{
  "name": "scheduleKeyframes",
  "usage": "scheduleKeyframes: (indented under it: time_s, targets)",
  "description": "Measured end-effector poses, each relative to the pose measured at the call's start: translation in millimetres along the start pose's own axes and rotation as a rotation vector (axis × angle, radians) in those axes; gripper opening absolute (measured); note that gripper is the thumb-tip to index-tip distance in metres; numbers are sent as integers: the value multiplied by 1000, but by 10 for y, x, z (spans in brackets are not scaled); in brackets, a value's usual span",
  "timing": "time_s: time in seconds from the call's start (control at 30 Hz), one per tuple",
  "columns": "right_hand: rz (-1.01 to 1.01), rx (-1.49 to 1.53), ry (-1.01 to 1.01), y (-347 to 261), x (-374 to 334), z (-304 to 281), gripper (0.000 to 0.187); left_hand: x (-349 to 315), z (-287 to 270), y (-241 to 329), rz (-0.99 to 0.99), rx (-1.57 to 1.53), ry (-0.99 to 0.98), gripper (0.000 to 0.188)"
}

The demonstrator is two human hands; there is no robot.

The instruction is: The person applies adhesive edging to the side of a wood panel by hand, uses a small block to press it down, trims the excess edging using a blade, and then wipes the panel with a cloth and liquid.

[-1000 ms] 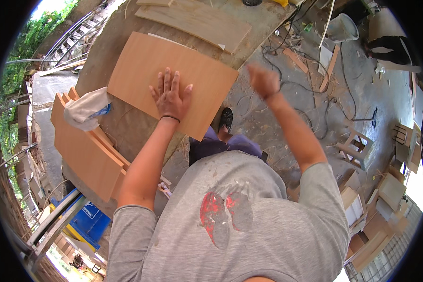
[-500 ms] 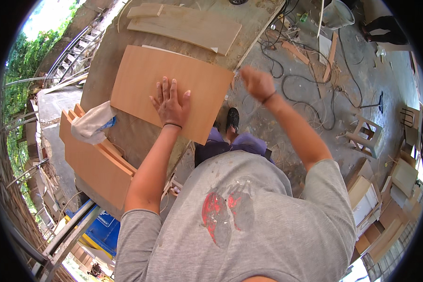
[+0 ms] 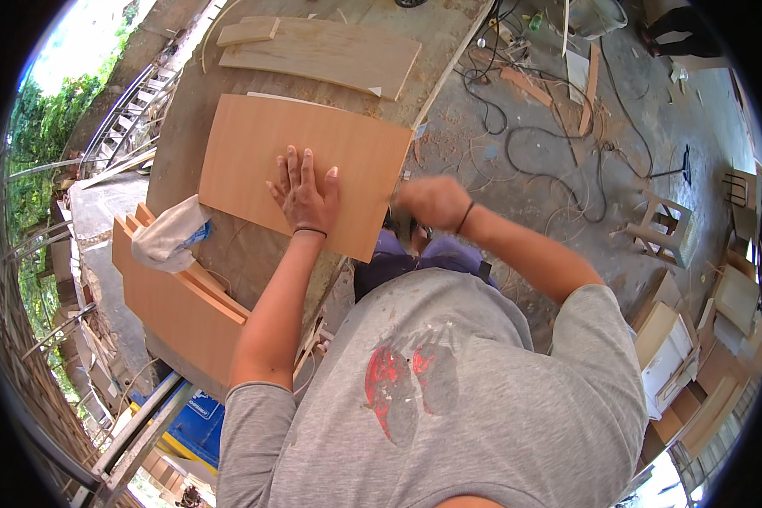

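Note:
A flat wood-coloured board (image 3: 245, 152) lies on the worktable, with a thin pale edge of another piece showing beneath its far side. My left hand (image 3: 306, 195) rests on it, fingers stretched out and palm down. Beside the board's right edge is my right hand (image 3: 436, 203), closed and slightly smeared by motion. What it holds, if anything, is hidden.
To the left, a white cloth (image 3: 168, 237) drapes over stacked wood-coloured panels (image 3: 178, 313). Pale plywood pieces (image 3: 330, 59) lie at the table's far side. Cables (image 3: 559, 173) and wood scraps litter the floor, near a wooden stool (image 3: 665, 224).
My right hand has come nearer along the board's right edge, toward my body. The left hand stays flat on the board. The whole view has shifted slightly.

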State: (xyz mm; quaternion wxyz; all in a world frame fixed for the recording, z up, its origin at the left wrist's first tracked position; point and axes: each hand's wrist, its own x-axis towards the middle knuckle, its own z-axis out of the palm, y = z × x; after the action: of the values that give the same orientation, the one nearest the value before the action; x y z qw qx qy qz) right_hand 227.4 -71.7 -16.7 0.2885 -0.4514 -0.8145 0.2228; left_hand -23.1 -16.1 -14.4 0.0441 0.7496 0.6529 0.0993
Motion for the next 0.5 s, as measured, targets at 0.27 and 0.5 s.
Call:
scheduleKeyframes:
  time_s: [0.27,0.5]
  targets:
    - [515,-436,-33,846,335,-450,14,-11,2,23,24,22,22,58]
    - [53,-81,-132,75,48,-53,16,14,-18,25,18,14,29,58]
